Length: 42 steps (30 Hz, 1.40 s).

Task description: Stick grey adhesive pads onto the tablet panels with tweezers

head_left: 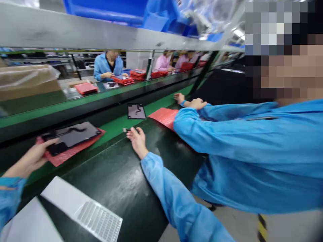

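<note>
The flat grey panel with a black border sits on a red plastic wrap, just right of your left hand, which grips both at their left end, thumb on top. Your right hand pinches a small black piece well to the right. Beyond it, a second black-bordered grey panel lies on the green belt. Nearer you lies a white sheet of silvery labels.

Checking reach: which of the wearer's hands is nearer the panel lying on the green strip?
Right. The right hand is just short of that panel, not touching; the left hand is well to its left, gripping another panel.
</note>
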Each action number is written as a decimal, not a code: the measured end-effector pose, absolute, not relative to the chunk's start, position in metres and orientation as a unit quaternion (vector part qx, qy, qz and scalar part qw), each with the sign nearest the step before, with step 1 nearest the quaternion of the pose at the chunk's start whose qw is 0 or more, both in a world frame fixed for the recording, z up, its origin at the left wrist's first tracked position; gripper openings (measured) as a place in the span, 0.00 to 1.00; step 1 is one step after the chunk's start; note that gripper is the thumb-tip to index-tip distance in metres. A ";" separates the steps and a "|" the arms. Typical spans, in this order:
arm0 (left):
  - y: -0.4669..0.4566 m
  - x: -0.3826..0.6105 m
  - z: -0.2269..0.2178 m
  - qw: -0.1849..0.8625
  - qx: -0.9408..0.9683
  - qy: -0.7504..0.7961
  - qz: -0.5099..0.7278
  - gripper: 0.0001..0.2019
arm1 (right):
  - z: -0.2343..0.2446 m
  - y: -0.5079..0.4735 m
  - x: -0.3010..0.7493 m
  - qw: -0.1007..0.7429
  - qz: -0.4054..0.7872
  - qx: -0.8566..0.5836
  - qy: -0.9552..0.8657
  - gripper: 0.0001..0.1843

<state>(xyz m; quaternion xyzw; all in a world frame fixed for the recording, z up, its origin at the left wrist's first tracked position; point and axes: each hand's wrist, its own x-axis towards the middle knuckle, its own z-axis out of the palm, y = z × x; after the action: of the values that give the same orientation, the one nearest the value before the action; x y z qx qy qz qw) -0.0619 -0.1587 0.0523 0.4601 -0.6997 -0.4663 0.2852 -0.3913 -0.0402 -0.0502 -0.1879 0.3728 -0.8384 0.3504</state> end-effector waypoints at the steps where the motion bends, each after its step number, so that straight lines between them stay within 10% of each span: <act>1: -0.156 -0.050 0.048 0.268 0.471 -0.684 -0.489 0.17 | -0.050 -0.040 -0.396 0.347 -0.843 -0.181 0.369 0.22; 11: -0.093 -0.102 -0.013 0.030 0.307 -0.692 -0.653 0.31 | -0.070 -0.055 -0.419 0.369 -0.815 -0.181 0.408 0.33; 19: -0.084 -0.079 -0.020 0.135 0.334 -0.804 -0.473 0.36 | -0.063 -0.050 -0.403 0.387 -0.757 -0.262 0.456 0.43; 28: -0.011 -0.054 -0.053 0.167 0.354 -0.888 -0.240 0.42 | -0.040 0.026 -0.308 0.461 -0.583 -0.434 0.509 0.33; 42: -0.002 -0.057 -0.064 0.196 0.369 -0.895 -0.154 0.35 | -0.054 0.044 -0.295 0.490 -0.530 -0.396 0.568 0.33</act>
<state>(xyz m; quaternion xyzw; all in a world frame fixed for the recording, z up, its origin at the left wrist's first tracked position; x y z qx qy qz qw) -0.0567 -0.0022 -0.0643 0.3688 -0.8954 -0.1541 0.1960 -0.2948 0.0440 -0.0544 -0.3963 0.5680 -0.5297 0.4896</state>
